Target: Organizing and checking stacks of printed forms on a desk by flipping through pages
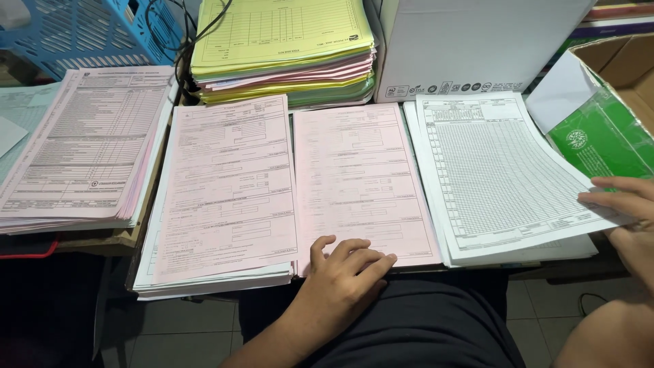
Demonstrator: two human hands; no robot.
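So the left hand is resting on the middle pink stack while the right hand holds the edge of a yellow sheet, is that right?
Not quite. In the head view the right hand holds the edge of a white gridded sheet, not a yellow one. The left hand does rest on the middle pink stack.

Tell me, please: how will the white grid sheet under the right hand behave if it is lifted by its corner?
The grid sheet is one thin page, so it will probably droop. Its corner by the right hand overhangs the stack, so it should lift easily. It lies loose and may slide.
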